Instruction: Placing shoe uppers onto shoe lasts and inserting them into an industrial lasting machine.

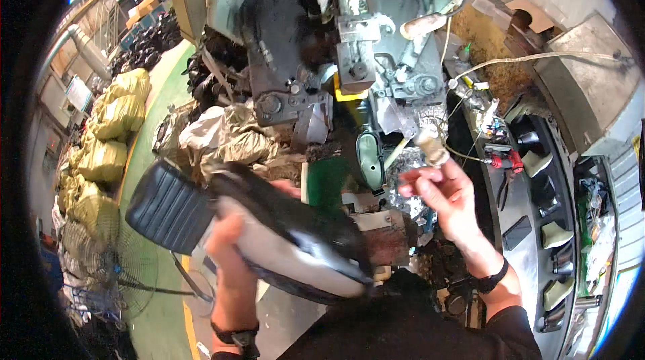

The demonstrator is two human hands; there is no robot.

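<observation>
My left hand [228, 242] is wrapped round a large black-and-white boot [295, 246], held tilted across the front of me and blurred by motion. A black ribbed section [168, 205] stands at its left end. My right hand [447, 195] is raised to the right of the boot, fingers bent together around a small tan piece [433, 150], too smeared to name. Between the hands and the machine, a narrow green sole-shaped form [370, 158] hangs beneath a yellow part [349, 88] of the machine.
A grey machine [289, 44] with arms and hoses stands ahead. Pale sacks [222, 131] are heaped to its left. On the right, a rack [544, 205] carries several boots, beside a bench with a red tool [505, 160] and a dark phone-like slab [517, 232]. A fan [134, 279] stands left.
</observation>
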